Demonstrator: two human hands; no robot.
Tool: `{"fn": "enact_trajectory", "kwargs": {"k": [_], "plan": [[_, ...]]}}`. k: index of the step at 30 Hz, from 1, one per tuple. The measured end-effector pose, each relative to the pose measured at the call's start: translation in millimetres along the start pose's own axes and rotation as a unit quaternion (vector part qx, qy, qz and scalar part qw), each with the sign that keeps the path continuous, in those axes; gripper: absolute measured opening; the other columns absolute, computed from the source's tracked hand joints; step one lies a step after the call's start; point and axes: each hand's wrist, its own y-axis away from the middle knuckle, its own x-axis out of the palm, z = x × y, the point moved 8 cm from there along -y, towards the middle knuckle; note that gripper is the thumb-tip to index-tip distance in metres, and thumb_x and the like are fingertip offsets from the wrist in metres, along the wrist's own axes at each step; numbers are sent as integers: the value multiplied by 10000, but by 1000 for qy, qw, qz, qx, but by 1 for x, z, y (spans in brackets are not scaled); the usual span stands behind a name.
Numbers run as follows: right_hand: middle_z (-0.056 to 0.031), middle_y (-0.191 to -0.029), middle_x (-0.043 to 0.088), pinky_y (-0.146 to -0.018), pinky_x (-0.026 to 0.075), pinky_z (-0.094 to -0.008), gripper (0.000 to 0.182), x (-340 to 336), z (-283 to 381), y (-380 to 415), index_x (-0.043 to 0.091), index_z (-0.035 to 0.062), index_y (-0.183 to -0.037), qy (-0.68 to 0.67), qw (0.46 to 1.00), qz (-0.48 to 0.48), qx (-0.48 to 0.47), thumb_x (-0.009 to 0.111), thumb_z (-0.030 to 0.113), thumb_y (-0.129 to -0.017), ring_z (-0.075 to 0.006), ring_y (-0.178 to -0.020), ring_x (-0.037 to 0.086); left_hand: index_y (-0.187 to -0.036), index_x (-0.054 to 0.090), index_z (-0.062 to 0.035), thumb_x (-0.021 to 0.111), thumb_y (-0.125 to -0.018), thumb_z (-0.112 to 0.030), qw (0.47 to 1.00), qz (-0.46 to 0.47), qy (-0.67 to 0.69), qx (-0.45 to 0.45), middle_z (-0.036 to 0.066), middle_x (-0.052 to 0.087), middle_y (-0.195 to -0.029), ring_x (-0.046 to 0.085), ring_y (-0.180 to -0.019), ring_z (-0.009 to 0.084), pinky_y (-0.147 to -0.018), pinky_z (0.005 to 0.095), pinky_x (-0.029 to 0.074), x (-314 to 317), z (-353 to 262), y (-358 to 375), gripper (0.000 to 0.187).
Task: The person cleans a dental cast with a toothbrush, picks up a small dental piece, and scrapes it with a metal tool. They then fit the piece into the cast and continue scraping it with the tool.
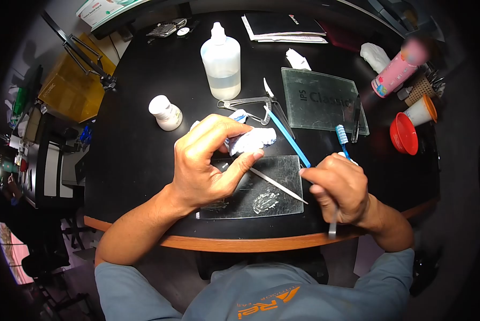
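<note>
My left hand [205,158] is closed round a small white and bluish moulded piece [252,141], pinched between thumb and fingers above a glass slab [240,206]. White smears lie on the slab. My right hand [339,187] is closed on a thin metal tool [333,222], whose lower end points toward the table edge. A white pointed stick [277,185] rests across the slab between the hands. Beyond it, a blue-handled tool [288,136] lies slanted, its near end close to my right fingers. A blue and white brush [341,136] is just past my right hand.
A squeeze bottle [221,64] and small white jar [165,113] stand behind my left hand. Metal calipers [245,101] lie near a dark glass plate [323,100]. At right are a red bowl [404,134], a cup [422,111] and a pink bottle [395,72].
</note>
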Motion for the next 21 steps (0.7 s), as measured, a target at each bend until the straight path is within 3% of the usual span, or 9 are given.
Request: {"fn": "enact_trajectory", "kwargs": {"k": [4,8,11,17,21], "plan": [[-42,-666,570,-497,472,-371,230,18,-2,1,688,80,-800,49,993,102,16,853,231,-853,-245,-514,593,-1076,755,36,897,-835,-90,1000,7,3,-12,121,740,-965,651,-761,145,-643,266,501,1,3,0,307],[-54,-652,574,-485,494,-384,261,30,-7,7,633,85,-744,46,989,140,27,830,208,-863,-256,-508,621,-1046,766,-4,913,-812,-122,1000,12,9,8,111,751,-939,689,-747,177,-627,293,533,4,-1,-1,301],[-50,-622,549,-467,430,-376,230,29,-11,10,680,76,-752,59,989,128,34,883,176,-797,-241,-483,563,-1023,764,-8,921,-795,-142,999,21,12,36,114,745,-911,711,-743,216,-639,316,557,6,-5,-1,307],[-63,-635,543,-468,469,-400,285,25,-15,8,612,80,-723,69,985,147,50,830,204,-858,-267,-485,588,-1014,763,-21,936,-773,-185,997,40,1,71,101,738,-910,705,-763,247,-673,349,547,11,-13,2,339],[-75,-653,565,-461,473,-363,289,16,-10,3,679,45,-847,51,993,94,49,881,249,-819,-247,-484,598,-1037,792,-13,961,-723,-154,992,86,22,95,104,758,-913,718,-785,220,-696,319,553,16,-18,4,383]]}}
